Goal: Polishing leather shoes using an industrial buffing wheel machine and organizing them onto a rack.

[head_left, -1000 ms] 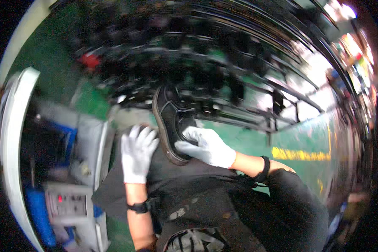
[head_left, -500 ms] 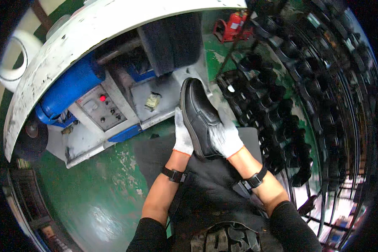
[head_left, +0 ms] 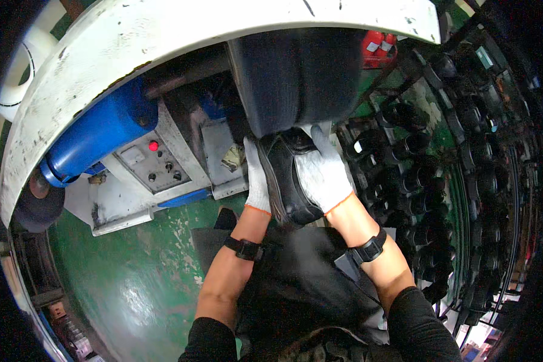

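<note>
A black leather shoe is held between my two hands in white knit gloves with orange cuffs. My left hand grips its left side along the sole. My right hand wraps over the upper from the right, the thumb and fingers partly hidden. The shoe's front end reaches the lower edge of a large dark roller, blurred as if spinning. Whether the shoe touches the roller I cannot tell.
A white hood curves over the machine. Left of the roller are a blue motor housing and a control panel with a red button. Racks of black shoes stand at right. Red fire extinguishers are at the back.
Both hands have brought the shoe forward and tilted its front end down beneath the roller. The machine now sits nearer in view. Both hands keep their hold.
</note>
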The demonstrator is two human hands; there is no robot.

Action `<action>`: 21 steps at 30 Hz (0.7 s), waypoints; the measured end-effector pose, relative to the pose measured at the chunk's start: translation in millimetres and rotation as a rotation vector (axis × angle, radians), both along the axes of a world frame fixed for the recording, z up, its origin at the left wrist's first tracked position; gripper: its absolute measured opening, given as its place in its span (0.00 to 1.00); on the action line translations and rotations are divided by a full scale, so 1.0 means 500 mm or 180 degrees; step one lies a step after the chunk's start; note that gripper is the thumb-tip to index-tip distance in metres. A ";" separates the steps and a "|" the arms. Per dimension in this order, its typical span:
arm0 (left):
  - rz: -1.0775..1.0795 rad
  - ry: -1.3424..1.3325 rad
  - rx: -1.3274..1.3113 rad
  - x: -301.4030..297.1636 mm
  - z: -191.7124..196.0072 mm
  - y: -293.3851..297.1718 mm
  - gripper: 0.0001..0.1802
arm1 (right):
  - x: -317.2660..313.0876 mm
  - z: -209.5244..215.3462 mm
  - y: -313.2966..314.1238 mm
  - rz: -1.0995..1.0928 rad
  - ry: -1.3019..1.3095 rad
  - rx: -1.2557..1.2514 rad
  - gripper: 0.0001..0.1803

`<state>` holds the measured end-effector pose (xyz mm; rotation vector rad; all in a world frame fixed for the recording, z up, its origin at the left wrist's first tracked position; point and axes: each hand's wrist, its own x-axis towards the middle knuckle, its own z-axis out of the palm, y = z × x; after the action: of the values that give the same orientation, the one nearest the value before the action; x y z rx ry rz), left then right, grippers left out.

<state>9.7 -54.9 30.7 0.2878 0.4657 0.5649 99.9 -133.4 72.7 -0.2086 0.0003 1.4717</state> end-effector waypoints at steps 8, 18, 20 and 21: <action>0.0233 0.0435 -0.0081 0.023 -0.006 0.076 0.39 | 0.046 -0.043 0.040 0.0683 0.7996 0.0365 0.08; 0.0385 0.0731 0.0182 0.017 0.008 0.105 0.29 | 0.091 -0.054 0.069 0.0947 1.0997 0.1058 0.07; 0.0415 0.0685 0.0055 0.024 0.003 0.101 0.31 | 0.091 -0.050 0.059 0.0885 1.1023 0.1224 0.07; 0.0414 0.0764 -0.0086 0.027 0.001 0.098 0.29 | 0.090 -0.050 0.055 0.0840 1.1010 0.1309 0.07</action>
<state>23.2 -5.7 31.3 0.3023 0.7274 0.6536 144.8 -105.8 47.9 -2.1481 -1.8011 -0.0858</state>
